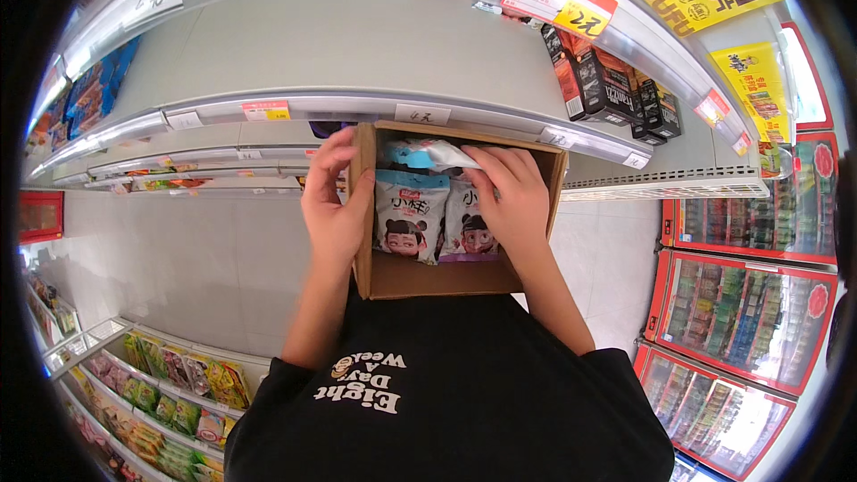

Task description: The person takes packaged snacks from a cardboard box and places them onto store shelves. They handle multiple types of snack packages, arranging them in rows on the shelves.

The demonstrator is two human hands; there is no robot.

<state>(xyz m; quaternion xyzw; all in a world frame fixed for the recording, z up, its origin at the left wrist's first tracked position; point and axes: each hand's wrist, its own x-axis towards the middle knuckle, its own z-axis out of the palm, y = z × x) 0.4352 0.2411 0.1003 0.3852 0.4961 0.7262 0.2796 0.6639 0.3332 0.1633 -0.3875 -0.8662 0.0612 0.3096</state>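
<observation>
An open cardboard box [442, 281] is in front of my chest, below the edge of a store shelf. Inside lie white snack bags, one with a blue top band [410, 214] and one with a purple lower edge [471, 224], both printed with cartoon faces. Another white and blue bag [432, 155] lies behind them near the box's far wall. My right hand [512, 191] reaches into the box, its fingers on that far bag. My left hand [341, 197] holds the box's left wall, thumb on its edge and the other fingers outside.
Ahead is a grey store shelf [301, 47] with price tags along its rail. Black snack boxes [602, 87] stand on its right part, blue packages [100, 94] at the far left. Red-framed drinks coolers [730, 314] stand at the right, a rack of bagged snacks [161, 402] at the lower left.
</observation>
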